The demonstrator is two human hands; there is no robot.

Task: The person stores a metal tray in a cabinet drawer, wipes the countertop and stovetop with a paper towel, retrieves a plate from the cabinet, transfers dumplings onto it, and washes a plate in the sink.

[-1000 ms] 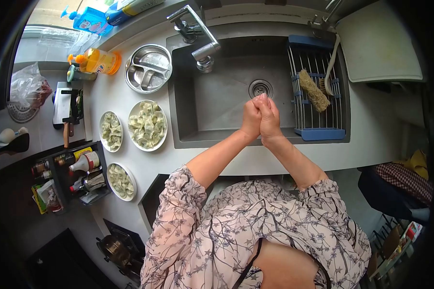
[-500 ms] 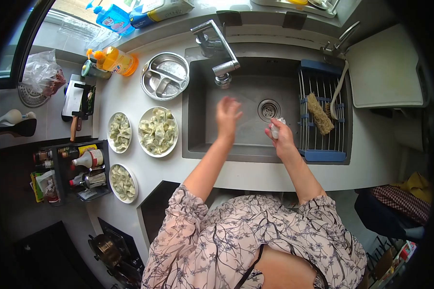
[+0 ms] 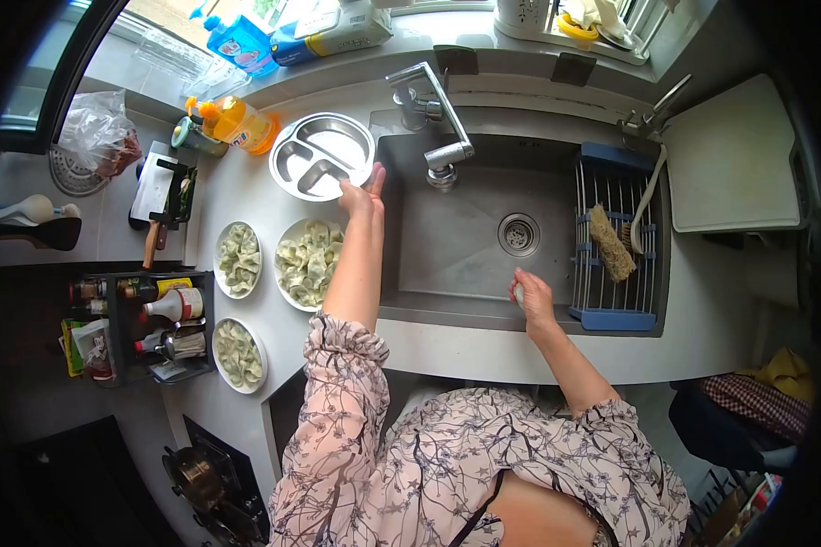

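Observation:
My left hand [image 3: 365, 193] grips the near right rim of a round stainless steel divided plate [image 3: 312, 143], thumb on top and fingers along its outer side. The plate has three compartments and appears slightly tilted at the left of the sink. Over the sink's front part, my right hand [image 3: 535, 299] is closed round a crumpled white tissue [image 3: 519, 294], mostly hidden by the fingers. Just below the divided plate is a white plate of dumplings [image 3: 308, 263], partly covered by my left forearm.
The steel sink [image 3: 465, 228] has a swivel tap [image 3: 447, 128] over it. A blue-ended drying rack [image 3: 616, 319] holds a loofah [image 3: 611, 244] and a brush. Two more dumpling plates [image 3: 237, 260] [image 3: 239, 356] stand left. An orange soap bottle [image 3: 246, 128] is behind.
My left hand has moved left from over the sink and taken hold of the divided plate's rim. My right hand has drawn slightly towards me, its fingers closed more over the tissue.

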